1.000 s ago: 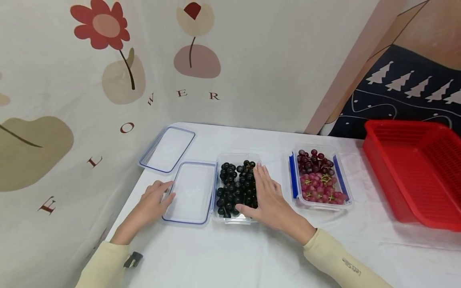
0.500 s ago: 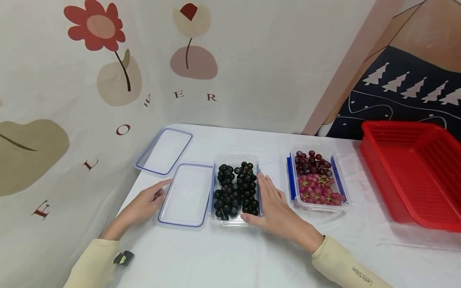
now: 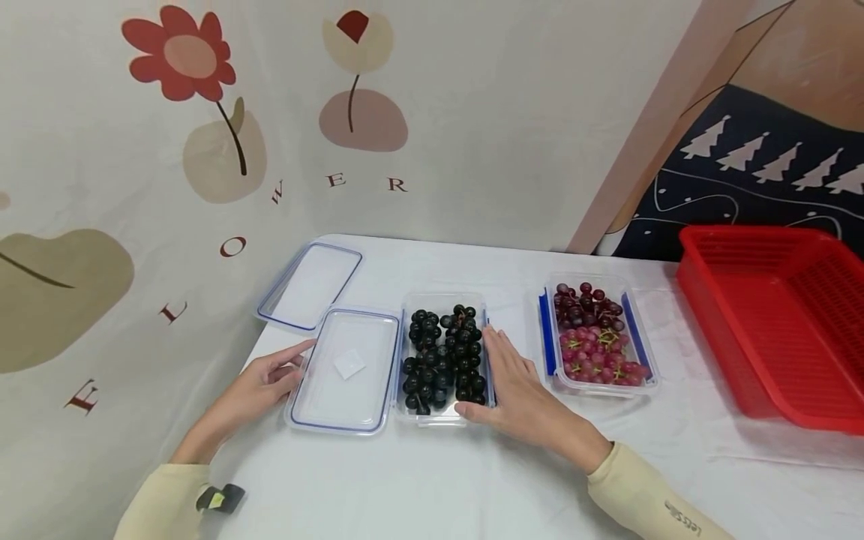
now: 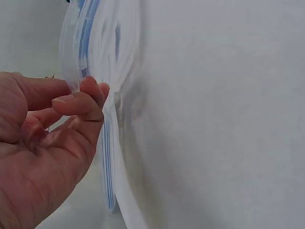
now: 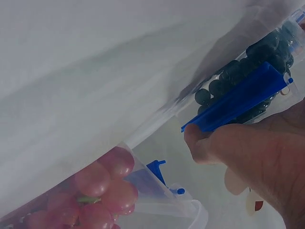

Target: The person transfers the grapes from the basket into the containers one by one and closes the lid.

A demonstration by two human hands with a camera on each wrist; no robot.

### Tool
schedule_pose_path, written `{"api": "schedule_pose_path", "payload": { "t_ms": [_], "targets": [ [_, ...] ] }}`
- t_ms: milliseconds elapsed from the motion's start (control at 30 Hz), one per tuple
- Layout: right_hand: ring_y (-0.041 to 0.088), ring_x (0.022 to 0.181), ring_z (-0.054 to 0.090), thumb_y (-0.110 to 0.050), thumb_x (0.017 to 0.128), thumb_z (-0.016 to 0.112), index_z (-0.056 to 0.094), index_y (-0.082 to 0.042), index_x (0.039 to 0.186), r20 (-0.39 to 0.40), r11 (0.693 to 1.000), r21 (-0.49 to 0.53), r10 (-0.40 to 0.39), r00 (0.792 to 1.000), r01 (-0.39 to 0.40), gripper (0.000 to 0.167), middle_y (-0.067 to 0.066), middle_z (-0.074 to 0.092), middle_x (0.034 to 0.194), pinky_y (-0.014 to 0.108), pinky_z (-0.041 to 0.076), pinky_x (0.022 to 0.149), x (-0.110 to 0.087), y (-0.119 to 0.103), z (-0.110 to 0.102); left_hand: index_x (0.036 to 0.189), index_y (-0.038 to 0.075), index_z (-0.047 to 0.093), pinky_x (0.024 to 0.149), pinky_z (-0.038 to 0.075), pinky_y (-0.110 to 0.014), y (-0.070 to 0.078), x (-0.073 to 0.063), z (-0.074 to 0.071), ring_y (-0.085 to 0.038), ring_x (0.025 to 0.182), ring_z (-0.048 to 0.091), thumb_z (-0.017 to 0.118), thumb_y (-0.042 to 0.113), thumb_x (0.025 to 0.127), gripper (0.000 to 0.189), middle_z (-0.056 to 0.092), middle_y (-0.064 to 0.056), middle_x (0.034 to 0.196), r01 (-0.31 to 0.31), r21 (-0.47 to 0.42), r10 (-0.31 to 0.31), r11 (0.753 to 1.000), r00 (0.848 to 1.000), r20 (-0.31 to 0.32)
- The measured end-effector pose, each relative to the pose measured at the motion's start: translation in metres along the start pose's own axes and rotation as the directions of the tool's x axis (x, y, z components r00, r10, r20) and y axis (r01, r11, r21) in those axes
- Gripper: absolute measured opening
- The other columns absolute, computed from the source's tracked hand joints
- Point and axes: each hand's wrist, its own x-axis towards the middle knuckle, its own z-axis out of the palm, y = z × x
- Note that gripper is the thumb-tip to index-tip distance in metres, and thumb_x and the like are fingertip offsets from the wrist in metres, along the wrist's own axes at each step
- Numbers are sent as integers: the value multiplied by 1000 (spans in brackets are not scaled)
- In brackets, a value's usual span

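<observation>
A clear lid with a blue seal lies left of a clear food container, its right edge meeting the container's left side. My left hand is at the lid's left edge, and in the left wrist view its curled fingers pinch the clear rim. Bunches of black grapes fill most of the container. Along its right side rest the straight fingers of my right hand, with the thumb over the near right corner. In the right wrist view, the thumb touches the blue side clip hanging there.
Another clear lid lies at the back left, overhanging the table edge. A second container to the right holds dark red grapes and pink grapes. Far right stands a red plastic basket. A printed curtain hangs behind.
My left hand has moved left and down a little, its fingers closing at the lid's edge. The lid has shifted slightly and tilted, catching a bright reflection. My right hand has slid off the grapes onto the container's side.
</observation>
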Motion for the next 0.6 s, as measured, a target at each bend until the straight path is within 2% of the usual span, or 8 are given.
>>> {"api": "schedule_pose_path", "payload": {
  "t_ms": [200,367,467,600],
  "targets": [
    [32,166,-6,-75,95,69,-5,-10,175,29,1000,11,10,1000,-11,128,7,-7,182,77,10,121,0,0,-2,162,-1,47,60,46,-23,0,-10,-10,-11,72,52,61,-1,110,54,57,-17,115,-5,-8,5,1000,999,-51],
    [31,166,-6,-75,94,71,-6,-12,176,37,999,30,22,999,-23,129,6,-7,182,75,9,122,0,0,-3,164,4,48,58,43,-24,12,-12,-19,-13,69,49,63,2,110,56,53,-14,111,-9,10,10,1000,995,-102],
    [32,166,-5,-73,94,73,-6,-12,176,32,999,38,23,999,-24,129,7,-7,182,75,9,122,1,1,-3,165,8,47,60,44,-24,20,-9,-20,-14,72,49,64,4,110,58,52,-14,113,-10,6,10,1000,995,-102],
    [33,166,-3,-72,94,74,-4,-10,176,21,999,38,3,1000,-4,129,10,-5,182,76,9,122,2,2,-3,166,5,46,60,45,-24,26,-7,-15,-14,73,50,63,3,111,57,51,-14,115,-18,-13,17,1000,996,-90]
  ]
}}
